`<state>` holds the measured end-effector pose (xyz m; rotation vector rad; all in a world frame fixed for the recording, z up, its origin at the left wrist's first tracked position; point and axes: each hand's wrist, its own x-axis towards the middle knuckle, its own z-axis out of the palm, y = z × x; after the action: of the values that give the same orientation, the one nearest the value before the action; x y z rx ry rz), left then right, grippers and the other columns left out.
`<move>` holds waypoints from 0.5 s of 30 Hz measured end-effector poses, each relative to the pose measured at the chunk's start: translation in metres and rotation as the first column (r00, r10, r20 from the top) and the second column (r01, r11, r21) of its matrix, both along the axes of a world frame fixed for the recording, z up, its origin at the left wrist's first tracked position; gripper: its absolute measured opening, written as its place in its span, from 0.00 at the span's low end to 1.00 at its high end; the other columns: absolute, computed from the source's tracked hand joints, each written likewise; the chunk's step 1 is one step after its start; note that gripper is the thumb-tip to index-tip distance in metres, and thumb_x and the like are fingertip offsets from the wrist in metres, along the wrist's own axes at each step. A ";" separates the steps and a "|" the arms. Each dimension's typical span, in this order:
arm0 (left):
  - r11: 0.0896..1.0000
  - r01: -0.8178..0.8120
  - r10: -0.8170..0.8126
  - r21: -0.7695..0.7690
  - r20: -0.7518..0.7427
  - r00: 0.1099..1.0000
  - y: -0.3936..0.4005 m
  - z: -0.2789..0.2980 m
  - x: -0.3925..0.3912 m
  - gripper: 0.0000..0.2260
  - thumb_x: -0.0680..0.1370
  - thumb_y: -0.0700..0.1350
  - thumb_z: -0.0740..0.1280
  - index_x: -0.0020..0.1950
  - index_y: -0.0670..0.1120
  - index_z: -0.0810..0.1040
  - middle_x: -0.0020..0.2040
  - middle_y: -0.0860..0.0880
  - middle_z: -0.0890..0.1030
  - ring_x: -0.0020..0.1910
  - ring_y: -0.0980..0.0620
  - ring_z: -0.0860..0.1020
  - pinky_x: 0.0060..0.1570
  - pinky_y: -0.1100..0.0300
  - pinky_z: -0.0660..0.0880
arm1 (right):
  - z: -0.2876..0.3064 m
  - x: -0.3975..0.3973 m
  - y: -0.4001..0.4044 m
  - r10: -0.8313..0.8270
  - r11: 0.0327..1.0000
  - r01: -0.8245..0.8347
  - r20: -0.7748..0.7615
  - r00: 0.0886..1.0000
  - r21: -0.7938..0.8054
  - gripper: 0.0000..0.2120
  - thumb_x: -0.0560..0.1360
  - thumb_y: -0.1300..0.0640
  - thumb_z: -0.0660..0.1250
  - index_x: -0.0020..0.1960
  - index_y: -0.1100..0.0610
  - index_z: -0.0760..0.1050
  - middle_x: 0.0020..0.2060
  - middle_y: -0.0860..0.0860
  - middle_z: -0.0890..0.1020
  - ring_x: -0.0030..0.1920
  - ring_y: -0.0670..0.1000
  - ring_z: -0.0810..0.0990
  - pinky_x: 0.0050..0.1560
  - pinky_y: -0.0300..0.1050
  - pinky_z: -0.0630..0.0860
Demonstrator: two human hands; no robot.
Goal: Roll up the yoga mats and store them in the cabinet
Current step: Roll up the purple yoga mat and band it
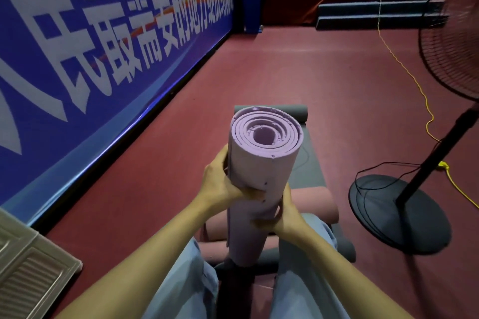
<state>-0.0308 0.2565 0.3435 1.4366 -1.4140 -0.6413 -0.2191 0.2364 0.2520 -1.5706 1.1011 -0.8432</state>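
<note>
A rolled purple yoga mat (261,163) stands upright in front of me, its spiral end facing the camera. My left hand (223,184) grips its left side with the thumb across the front. My right hand (282,217) holds it lower down on the right. Behind it a grey mat (308,163) lies flat on the floor with its far end curled. A pink rolled mat (313,204) lies across it near my knees. A beige cabinet (28,264) shows at the bottom left corner.
A blue banner wall (103,46) runs along the left. A standing fan with a black round base (399,212) stands to the right, with a black cord and a yellow cable (414,85) on the red floor. A raised stage (311,0) is far ahead.
</note>
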 end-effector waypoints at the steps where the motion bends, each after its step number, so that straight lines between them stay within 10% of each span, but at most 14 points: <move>1: 1.000 0.004 -0.004 0.001 -0.005 1.000 -0.001 0.002 0.000 0.52 0.49 0.47 0.89 0.71 0.60 0.73 0.61 0.61 0.82 0.59 0.59 0.81 0.53 0.49 0.82 | 0.000 0.004 -0.003 -0.032 0.999 0.032 0.006 0.999 -0.006 0.55 0.52 0.67 0.85 0.73 0.51 0.63 0.63 0.50 0.77 0.60 0.51 0.78 0.42 0.42 0.82; 8: 0.982 0.174 -0.179 0.079 0.069 0.981 0.003 0.008 0.017 0.53 0.52 0.55 0.85 0.69 0.73 0.62 0.70 0.52 0.69 0.72 0.53 0.69 0.67 0.48 0.74 | 0.002 -0.004 0.000 -0.036 0.993 0.025 -0.097 0.995 -0.113 0.56 0.45 0.51 0.88 0.69 0.42 0.66 0.59 0.39 0.79 0.57 0.43 0.80 0.50 0.52 0.82; 15: 0.978 0.165 -0.165 0.128 -0.011 0.986 0.021 -0.006 0.025 0.50 0.54 0.50 0.88 0.73 0.53 0.71 0.68 0.54 0.80 0.67 0.53 0.78 0.64 0.45 0.77 | -0.003 -0.007 0.016 0.093 0.991 -0.111 -0.236 0.967 -0.068 0.52 0.46 0.48 0.86 0.66 0.37 0.68 0.56 0.34 0.81 0.55 0.38 0.80 0.48 0.42 0.81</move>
<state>-0.0059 0.2780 0.3376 1.4274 -1.5258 -0.8513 -0.2261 0.2527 0.2495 -1.8129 1.1508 -0.6534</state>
